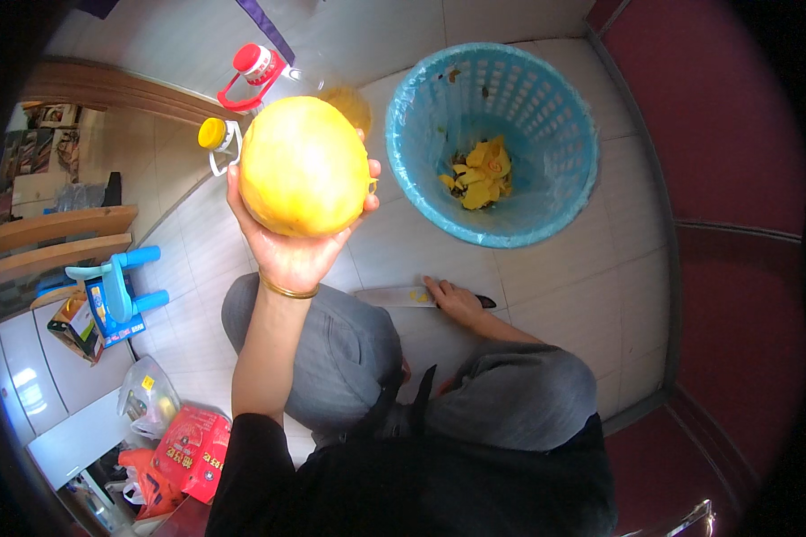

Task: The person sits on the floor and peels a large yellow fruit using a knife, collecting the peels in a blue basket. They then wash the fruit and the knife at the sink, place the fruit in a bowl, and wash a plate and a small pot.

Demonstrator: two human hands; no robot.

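Note:
My left hand (295, 258) holds up a large yellow pomelo (305, 168) from below, palm up and fingers curled round its right side. A small strand of peel sticks out at the fruit's right edge. Low over the tiled floor, in front of my knees, my right hand (458, 305) is closed over the handle of a kitchen knife (389, 297). The black handle end shows past the hand, and yellow bits cling to the blade. A blue plastic waste basket (494, 238) with a clear liner stands ahead to the right, with yellow peel pieces (485, 174) at its bottom.
Behind the pomelo stand plastic bottles with a red cap (247, 59) and a yellow cap (212, 133), and another yellow fruit (349, 111), partly hidden. A blue stool (117, 288), a red carton (191, 446) and bags lie left. Dark red panels (732, 134) bound the right side.

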